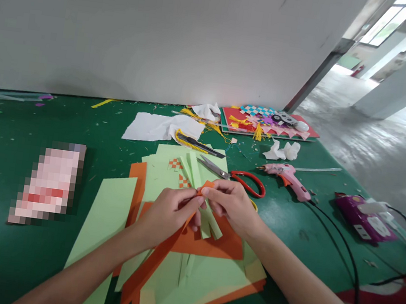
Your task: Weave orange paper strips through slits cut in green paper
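My left hand [168, 212] and my right hand [233, 206] meet over the paper pile, both with their fingers closed. Pinched between them is the upper end of an orange paper strip [156, 268], whose long tail slants down to the left. Under the hands lie several pale green paper strips [211, 225] on an orange sheet [229, 249], with larger green sheets [216, 278] beneath. Just beyond my fingers are two small orange-and-white checkered pieces [176, 164]. Red-handled scissors [249, 182] rest partly open near my right hand.
A yellow utility knife [198, 144] lies behind the pile by white crumpled paper [154, 126]. To the right are a pink glue gun [287, 175] with its cord and a purple pack [362, 220]. A red board [307, 128] bears craft pieces. A pixelated pink item [51, 182] sits left.
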`<state>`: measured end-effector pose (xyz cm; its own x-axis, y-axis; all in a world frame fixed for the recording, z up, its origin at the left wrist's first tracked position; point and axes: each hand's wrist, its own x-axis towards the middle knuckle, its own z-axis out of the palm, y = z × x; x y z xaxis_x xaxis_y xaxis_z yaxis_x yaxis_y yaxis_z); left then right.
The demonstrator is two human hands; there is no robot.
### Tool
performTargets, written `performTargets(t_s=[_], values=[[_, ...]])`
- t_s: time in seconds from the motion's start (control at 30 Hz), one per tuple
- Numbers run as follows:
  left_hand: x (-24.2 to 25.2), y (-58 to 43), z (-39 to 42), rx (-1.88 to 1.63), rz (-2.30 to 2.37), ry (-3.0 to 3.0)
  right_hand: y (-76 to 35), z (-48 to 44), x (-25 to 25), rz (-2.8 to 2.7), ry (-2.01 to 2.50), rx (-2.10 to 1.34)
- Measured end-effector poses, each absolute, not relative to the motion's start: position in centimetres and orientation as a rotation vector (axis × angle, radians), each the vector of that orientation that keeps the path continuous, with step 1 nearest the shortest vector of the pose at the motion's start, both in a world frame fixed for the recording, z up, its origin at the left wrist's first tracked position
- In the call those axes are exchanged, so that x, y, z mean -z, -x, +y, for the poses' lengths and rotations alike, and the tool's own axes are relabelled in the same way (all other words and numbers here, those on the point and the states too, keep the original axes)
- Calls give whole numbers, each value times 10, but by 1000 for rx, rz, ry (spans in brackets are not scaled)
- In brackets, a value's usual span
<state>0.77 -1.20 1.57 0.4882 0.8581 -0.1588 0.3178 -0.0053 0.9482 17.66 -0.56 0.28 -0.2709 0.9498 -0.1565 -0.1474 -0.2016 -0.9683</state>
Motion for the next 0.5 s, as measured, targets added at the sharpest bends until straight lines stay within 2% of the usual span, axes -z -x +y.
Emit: performTargets(t_s=[0.5], values=[[-16,-8,-13,-569,1040,-1568,-177,-5,-3,-1163,1084,-1522]])
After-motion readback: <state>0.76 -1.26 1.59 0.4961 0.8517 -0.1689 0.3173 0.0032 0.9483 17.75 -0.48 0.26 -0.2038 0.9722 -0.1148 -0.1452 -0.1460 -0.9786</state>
